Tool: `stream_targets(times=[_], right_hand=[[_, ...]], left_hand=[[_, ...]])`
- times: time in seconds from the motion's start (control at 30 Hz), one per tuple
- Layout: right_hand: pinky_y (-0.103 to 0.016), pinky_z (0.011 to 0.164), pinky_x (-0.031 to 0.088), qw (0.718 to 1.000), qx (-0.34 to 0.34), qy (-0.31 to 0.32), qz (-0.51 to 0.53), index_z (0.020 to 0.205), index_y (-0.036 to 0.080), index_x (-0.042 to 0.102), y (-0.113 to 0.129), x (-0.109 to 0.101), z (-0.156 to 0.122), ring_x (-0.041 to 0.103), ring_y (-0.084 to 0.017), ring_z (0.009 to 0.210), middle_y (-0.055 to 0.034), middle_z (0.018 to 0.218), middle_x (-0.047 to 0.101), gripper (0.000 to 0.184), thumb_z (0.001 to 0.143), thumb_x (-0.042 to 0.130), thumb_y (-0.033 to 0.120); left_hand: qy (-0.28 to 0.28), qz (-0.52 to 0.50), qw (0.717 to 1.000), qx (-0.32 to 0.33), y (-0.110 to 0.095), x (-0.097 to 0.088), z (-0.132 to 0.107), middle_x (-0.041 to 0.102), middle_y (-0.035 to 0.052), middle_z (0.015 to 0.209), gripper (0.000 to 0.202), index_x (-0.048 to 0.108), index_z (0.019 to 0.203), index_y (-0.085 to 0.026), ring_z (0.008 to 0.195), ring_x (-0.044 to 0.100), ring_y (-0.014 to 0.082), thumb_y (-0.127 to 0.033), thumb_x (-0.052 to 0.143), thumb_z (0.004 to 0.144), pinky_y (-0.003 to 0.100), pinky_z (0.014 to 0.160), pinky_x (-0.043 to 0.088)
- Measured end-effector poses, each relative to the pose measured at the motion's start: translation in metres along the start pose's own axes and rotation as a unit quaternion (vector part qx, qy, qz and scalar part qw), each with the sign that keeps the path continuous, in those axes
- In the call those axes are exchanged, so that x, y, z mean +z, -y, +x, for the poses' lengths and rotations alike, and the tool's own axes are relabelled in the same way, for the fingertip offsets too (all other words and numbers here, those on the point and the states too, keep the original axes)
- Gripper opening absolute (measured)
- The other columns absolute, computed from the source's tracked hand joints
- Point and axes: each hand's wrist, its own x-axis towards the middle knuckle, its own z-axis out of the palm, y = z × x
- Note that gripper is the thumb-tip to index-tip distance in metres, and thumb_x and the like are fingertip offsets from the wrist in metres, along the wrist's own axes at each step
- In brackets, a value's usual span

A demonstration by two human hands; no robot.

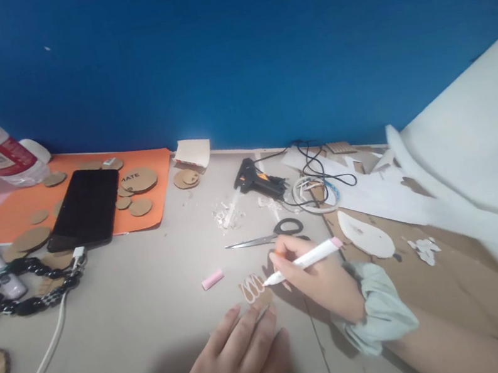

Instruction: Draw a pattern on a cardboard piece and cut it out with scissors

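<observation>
Gripping one marker (316, 254), the right hand (316, 278) sets the tip at one cardboard piece (256, 292), lower centre; the left hand (241, 363) lies open, fingertips on it. One pink cap (212, 279): lower centre-left.

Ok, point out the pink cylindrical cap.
In the head view, the pink cylindrical cap lies on the grey tabletop left of centre, just left of the small pale-looped brown cardboard piece, below the black-handled metal scissors.
</observation>
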Motion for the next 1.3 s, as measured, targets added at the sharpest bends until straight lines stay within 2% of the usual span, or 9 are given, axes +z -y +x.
stream_targets(times=[0.17, 0.3, 0.4, 0.47, 0.63, 0.8, 0.97, 1.13, 1.3], right_hand=[[-0.022, 0.051, 0.035, 0.999, 0.022, -0.005, 0.027, 0.066, 0.021, 0.041, 0.000, 0.000, -0.001, 0.045, -0.010, 0.049, 0.0062, 0.052, 0.050, 0.026, 0.090, 0.049, 0.029], [-0.020, 0.047, 0.031, 0.989, 0.019, 0.008, 0.149, 0.065, 0.020, 0.041, -0.003, -0.003, -0.001, 0.039, -0.008, 0.047, 0.0072, 0.052, 0.044, 0.030, 0.092, 0.045, 0.032], [-0.019, 0.041, 0.025, 0.978, 0.027, 0.004, 0.206, 0.071, 0.021, 0.045, -0.003, -0.004, -0.002, 0.029, -0.007, 0.041, 0.0097, 0.046, 0.034, 0.032, 0.095, 0.038, 0.041], [-0.019, 0.041, 0.025, 0.983, 0.034, -0.009, 0.183, 0.075, 0.021, 0.047, -0.001, -0.004, -0.002, 0.028, -0.008, 0.039, 0.0105, 0.044, 0.032, 0.030, 0.094, 0.040, 0.043], [-0.024, 0.050, 0.040, 0.995, -0.038, 0.020, 0.088, 0.093, 0.021, 0.057, 0.007, -0.009, -0.002, 0.049, -0.013, 0.055, 0.0007, 0.069, 0.055, 0.017, 0.087, 0.053, 0.037], [-0.026, 0.061, 0.044, 0.995, -0.090, 0.029, 0.044, 0.084, 0.021, 0.058, 0.009, -0.014, 0.000, 0.057, -0.016, 0.068, -0.0018, 0.080, 0.061, 0.020, 0.091, 0.046, 0.035], [-0.027, 0.065, 0.045, 0.995, -0.091, 0.020, 0.038, 0.086, 0.021, 0.059, 0.009, -0.009, -0.001, 0.059, -0.017, 0.071, -0.0022, 0.082, 0.064, 0.020, 0.092, 0.046, 0.035], [-0.027, 0.062, 0.045, 0.997, -0.058, -0.011, 0.059, 0.089, 0.021, 0.059, 0.012, -0.004, -0.004, 0.060, -0.018, 0.071, -0.0024, 0.083, 0.064, 0.016, 0.089, 0.050, 0.035], [-0.027, 0.063, 0.045, 0.994, -0.088, 0.008, 0.057, 0.086, 0.021, 0.059, 0.010, -0.008, -0.002, 0.059, -0.018, 0.072, -0.0020, 0.082, 0.063, 0.018, 0.090, 0.048, 0.036]], left_hand=[[0.027, -0.002, 0.999, 0.017, 0.000, -0.001, -0.001, 0.063, 0.0039, 0.117, 0.047, 0.061, 0.108, -0.020, 0.110, 0.050, 0.0231, -0.054, 0.035, 0.091, 0.038, 0.095, 0.033], [-0.008, -0.008, 1.000, 0.015, -0.002, -0.002, 0.000, 0.064, 0.0026, 0.113, 0.036, 0.064, 0.104, -0.019, 0.106, 0.052, 0.0219, -0.045, 0.041, 0.092, 0.038, 0.099, 0.032], [-0.053, -0.046, 0.997, 0.033, -0.005, -0.006, 0.002, 0.067, -0.0031, 0.101, 0.018, 0.066, 0.094, -0.021, 0.095, 0.056, 0.0162, -0.024, 0.049, 0.092, 0.036, 0.099, 0.034], [-0.058, -0.076, 0.994, 0.044, -0.007, -0.009, 0.003, 0.067, -0.0053, 0.092, 0.019, 0.067, 0.089, -0.022, 0.086, 0.057, 0.0122, -0.015, 0.049, 0.091, 0.031, 0.094, 0.039], [-0.063, -0.078, 0.995, 0.018, -0.008, -0.010, 0.004, 0.067, -0.0038, 0.087, 0.019, 0.068, 0.085, -0.020, 0.082, 0.058, 0.0128, -0.014, 0.051, 0.089, 0.029, 0.085, 0.044], [-0.081, -0.037, 0.996, -0.009, -0.007, -0.003, 0.000, 0.067, 0.0001, 0.091, 0.023, 0.067, 0.097, -0.021, 0.088, 0.058, 0.0179, -0.028, 0.046, 0.093, 0.033, 0.085, 0.041], [-0.056, -0.030, 0.998, -0.007, -0.006, 0.001, -0.004, 0.067, 0.0000, 0.101, 0.032, 0.065, 0.109, -0.022, 0.094, 0.057, 0.0184, -0.038, 0.041, 0.095, 0.034, 0.088, 0.037], [-0.060, -0.012, 0.998, 0.002, -0.003, 0.006, -0.005, 0.066, 0.0011, 0.107, 0.038, 0.066, 0.108, -0.023, 0.100, 0.055, 0.0203, -0.046, 0.038, 0.095, 0.034, 0.088, 0.037], [-0.065, 0.000, 0.998, 0.003, -0.003, 0.006, -0.002, 0.064, 0.0019, 0.106, 0.039, 0.066, 0.105, -0.023, 0.102, 0.054, 0.0206, -0.045, 0.035, 0.096, 0.033, 0.088, 0.036]])
